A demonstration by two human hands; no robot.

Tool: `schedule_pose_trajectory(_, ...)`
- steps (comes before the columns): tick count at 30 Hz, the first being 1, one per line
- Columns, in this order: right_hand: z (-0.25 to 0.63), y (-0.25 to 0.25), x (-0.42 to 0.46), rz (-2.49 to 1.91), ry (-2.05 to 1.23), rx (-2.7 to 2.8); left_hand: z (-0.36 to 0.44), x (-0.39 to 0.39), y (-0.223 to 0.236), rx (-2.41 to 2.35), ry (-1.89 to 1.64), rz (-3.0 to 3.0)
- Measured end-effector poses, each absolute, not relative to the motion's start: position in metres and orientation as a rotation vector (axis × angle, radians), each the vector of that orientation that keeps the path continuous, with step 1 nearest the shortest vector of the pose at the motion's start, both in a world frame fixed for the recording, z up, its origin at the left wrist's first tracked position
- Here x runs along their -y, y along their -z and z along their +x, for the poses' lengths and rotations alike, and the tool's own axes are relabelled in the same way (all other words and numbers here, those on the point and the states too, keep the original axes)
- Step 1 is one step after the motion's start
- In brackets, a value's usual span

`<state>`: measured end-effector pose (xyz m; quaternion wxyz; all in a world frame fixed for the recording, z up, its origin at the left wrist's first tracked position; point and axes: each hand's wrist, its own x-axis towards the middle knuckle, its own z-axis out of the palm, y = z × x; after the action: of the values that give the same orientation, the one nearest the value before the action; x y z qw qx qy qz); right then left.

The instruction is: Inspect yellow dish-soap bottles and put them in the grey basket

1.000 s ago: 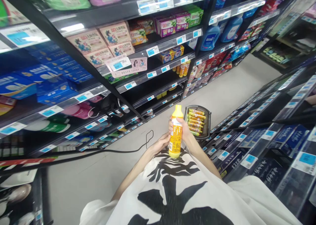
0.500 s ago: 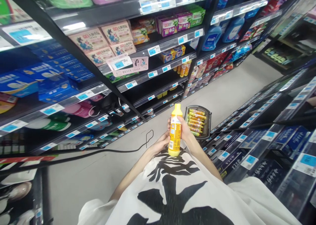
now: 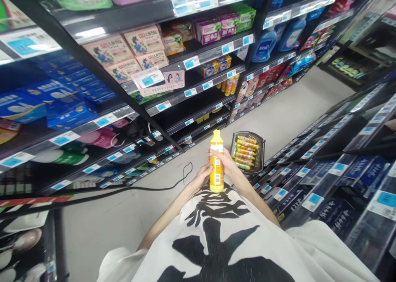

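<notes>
A yellow plastic bottle (image 3: 217, 178) with an orange and white label stands nearly upright in front of my shirt. My right hand (image 3: 227, 163) wraps round it from the right, the thumb lying across the label. From the left, my left hand (image 3: 200, 178) presses against the bottle's side, its fingertips partly hidden behind it. Beyond my right wrist, on the floor, sits a dark shopping basket (image 3: 262, 150) with several yellow and orange bottles (image 3: 246, 152) lying in it.
Shelves with soap boxes (image 3: 144, 42), blue detergent bottles (image 3: 264, 46) and price tags run along the left and far side. Another shelf with dark blue boxes (image 3: 355, 174) borders the right. A black cable (image 3: 148, 188) lies across the grey floor (image 3: 123, 224).
The bottle has shifted slightly left and turned in my hands, so another side of its label shows. My right thumb now reaches across its front. The basket stays put.
</notes>
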<state>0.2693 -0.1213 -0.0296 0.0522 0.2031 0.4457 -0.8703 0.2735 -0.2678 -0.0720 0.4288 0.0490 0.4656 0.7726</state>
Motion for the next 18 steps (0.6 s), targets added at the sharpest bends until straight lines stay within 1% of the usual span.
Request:
schedule_pose_trajectory(8, 0.2683, 0.0361, 0.1190, 0.577, 2.631, -1.355, 0.2734, 0.2657, 0.0694, -1.132, -1.945, 0.048)
schedule_pose_trajectory(18, 0.2700, 0.0290, 0.1192, 0.623, 2.657, -1.325, 0.2727, 0.2657, 0.0682, -1.098, -1.962, 0.069)
